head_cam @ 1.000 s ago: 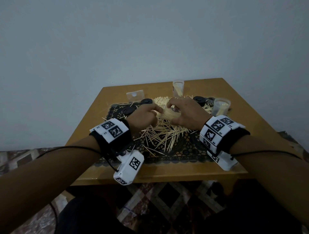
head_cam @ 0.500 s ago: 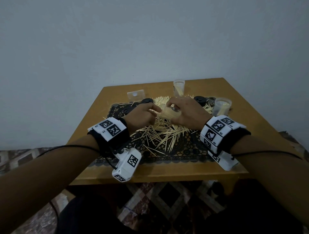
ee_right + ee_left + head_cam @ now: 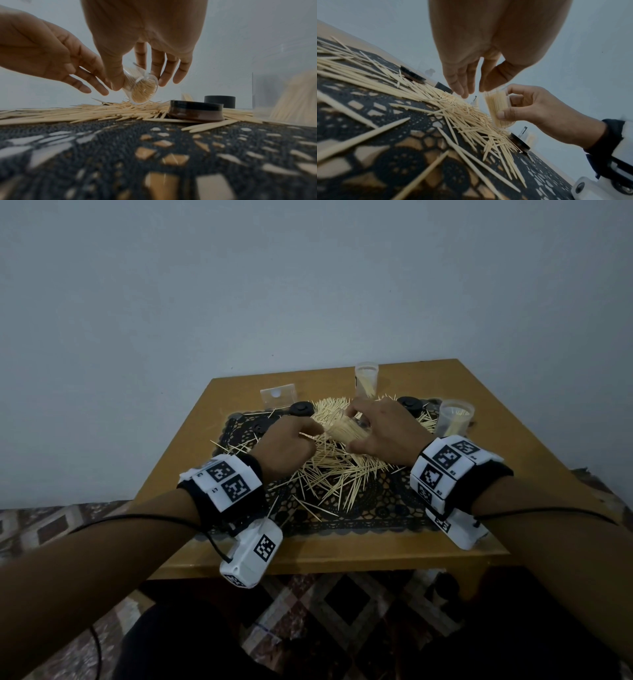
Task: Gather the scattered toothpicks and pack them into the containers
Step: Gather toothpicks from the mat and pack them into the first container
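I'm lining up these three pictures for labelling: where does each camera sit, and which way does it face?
Head: looks forward and down at the table; both forearms, left hand, right hand show.
Left wrist: low over the mat, looks along the open left hand toward the right hand's grip on the cup.
Right wrist: low over the mat, faces the cup's mouth, both hands.
All share the cup and toothpicks.

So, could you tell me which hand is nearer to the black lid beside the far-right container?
Right. The right hand sits just in front of that black lid, holding the filled container; the left hand is across the toothpick pile.
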